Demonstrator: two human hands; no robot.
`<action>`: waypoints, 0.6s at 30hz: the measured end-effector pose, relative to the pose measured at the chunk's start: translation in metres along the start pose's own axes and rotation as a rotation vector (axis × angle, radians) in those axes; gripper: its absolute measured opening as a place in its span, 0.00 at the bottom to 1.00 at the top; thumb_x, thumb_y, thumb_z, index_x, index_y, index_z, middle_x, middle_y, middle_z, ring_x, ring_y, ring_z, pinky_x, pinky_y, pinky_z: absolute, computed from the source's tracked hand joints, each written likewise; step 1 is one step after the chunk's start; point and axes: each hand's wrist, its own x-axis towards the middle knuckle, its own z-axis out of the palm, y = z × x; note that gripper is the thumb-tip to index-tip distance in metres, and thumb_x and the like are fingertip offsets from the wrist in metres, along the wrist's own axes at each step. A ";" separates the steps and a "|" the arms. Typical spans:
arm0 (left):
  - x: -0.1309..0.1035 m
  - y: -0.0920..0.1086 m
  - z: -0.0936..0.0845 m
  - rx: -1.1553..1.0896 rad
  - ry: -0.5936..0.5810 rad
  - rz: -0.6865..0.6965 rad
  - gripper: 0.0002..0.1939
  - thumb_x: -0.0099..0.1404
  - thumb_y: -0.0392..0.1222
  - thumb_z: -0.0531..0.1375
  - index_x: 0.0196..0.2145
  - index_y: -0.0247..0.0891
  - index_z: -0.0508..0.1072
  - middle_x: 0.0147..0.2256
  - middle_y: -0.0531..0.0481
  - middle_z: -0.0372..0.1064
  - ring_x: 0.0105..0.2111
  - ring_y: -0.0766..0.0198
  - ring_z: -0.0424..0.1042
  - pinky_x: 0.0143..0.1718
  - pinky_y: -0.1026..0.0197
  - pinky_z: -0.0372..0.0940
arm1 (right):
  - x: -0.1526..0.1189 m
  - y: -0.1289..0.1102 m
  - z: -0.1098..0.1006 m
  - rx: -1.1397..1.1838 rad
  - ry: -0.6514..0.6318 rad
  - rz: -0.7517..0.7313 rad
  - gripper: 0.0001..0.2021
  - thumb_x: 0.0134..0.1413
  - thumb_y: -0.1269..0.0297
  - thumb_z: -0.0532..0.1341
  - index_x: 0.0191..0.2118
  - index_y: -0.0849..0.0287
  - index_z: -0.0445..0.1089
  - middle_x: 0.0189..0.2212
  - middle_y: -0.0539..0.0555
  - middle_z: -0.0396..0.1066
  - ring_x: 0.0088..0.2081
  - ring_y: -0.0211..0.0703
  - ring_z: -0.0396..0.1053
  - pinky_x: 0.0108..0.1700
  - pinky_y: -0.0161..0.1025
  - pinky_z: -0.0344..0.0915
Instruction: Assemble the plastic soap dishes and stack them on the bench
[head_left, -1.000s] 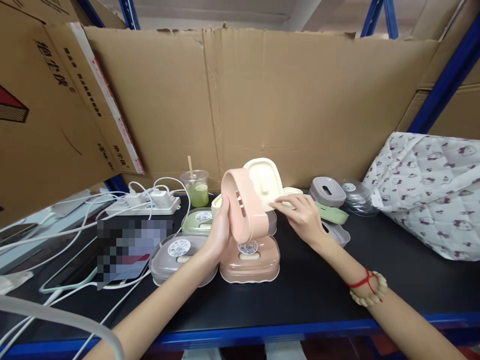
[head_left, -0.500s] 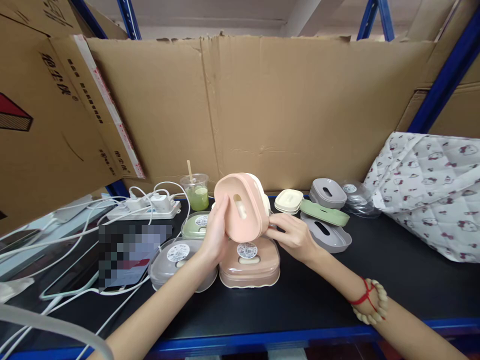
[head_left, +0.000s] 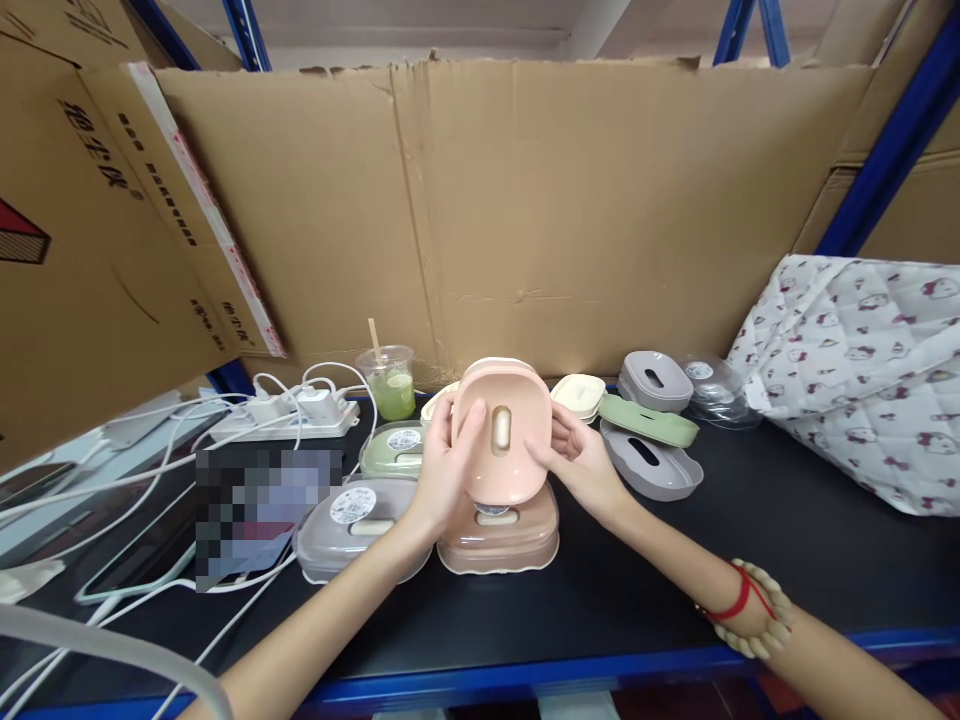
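The left hand and right hand clamped a pink cover from both sides, partly hidden behind it. It hung above a lidded pink box on the tabletop, blocking most of the box's label. Beyond, a cream piece showed only partly.

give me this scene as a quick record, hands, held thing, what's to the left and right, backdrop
left hand: grips the pink cover, thumb on its face
right hand: on its other side, thumb on the face
slot: cream part visible inside
partly hidden behind hands: pink box with see-through top
left: grey box, green box, drink cup, power strip
right: green piece, grey shell, patterned bag
backdrop: cardboard
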 end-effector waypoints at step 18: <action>-0.002 -0.002 -0.003 0.136 -0.176 0.196 0.13 0.53 0.47 0.61 0.34 0.38 0.71 0.33 0.49 0.71 0.36 0.60 0.70 0.40 0.60 0.64 | -0.005 -0.014 -0.006 -0.130 -0.024 -0.282 0.29 0.40 0.50 0.65 0.49 0.54 0.60 0.37 0.55 0.74 0.34 0.44 0.72 0.33 0.39 0.68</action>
